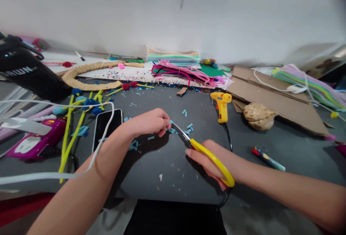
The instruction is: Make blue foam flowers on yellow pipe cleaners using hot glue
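Note:
My right hand (212,164) is closed around a pair of yellow-handled scissors (199,147), whose blades point up and left. Between the fingertips of my left hand (154,121) is a small light blue strip (171,122), right at the scissor tips. How far apart the blades are is hard to make out. Cut light blue bits (189,127) lie on the grey table below and to the right of the blades. More blue bits (133,145) are scattered under my left wrist.
A yellow glue gun (223,107) stands beyond my right hand, its black cord running down beside it. A phone (108,125) lies by my left forearm, crossed by a white cable (110,119). Cardboard (270,98), pipe cleaners (178,71) and a black bottle (29,69) surround the work area.

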Motion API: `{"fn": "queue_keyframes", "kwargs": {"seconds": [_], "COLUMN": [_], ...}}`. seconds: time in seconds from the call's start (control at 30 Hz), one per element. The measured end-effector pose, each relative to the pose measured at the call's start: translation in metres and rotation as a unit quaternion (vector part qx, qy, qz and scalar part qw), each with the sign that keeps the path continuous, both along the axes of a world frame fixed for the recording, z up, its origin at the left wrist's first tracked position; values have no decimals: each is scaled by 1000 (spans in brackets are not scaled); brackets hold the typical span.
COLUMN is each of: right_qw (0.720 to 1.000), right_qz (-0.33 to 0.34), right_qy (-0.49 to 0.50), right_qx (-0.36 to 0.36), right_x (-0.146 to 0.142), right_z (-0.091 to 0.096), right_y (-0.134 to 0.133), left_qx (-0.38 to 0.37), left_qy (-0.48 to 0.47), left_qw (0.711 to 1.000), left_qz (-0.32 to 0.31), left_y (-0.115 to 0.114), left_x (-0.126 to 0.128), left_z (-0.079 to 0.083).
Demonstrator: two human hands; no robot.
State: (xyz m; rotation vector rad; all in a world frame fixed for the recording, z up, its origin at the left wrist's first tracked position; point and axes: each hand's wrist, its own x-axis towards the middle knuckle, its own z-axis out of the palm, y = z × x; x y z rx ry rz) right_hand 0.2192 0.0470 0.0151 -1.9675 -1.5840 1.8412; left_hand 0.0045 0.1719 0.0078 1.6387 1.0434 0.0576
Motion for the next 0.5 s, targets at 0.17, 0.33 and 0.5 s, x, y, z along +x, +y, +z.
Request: {"fn": "queue_keyframes", "kwargs": {"seconds": [0.17, 0.33, 0.5], "right_qw": [997, 993, 943], "right_qz": [-14, -63, 38], "right_qy": [77, 61, -200], "right_qx": [-26, 75, 264], "right_x": [4, 35, 71], "right_z": [7, 13, 20], "right_y": [5, 17, 33], "left_qx": [65, 157, 196], "left_qy": [5, 24, 49], "left_qw": [997, 980, 968], "left_qz": [28, 120, 149], "left_y": [7, 13, 12], "left_x": [-7, -8, -6], "left_z": [3, 4, 6]}}
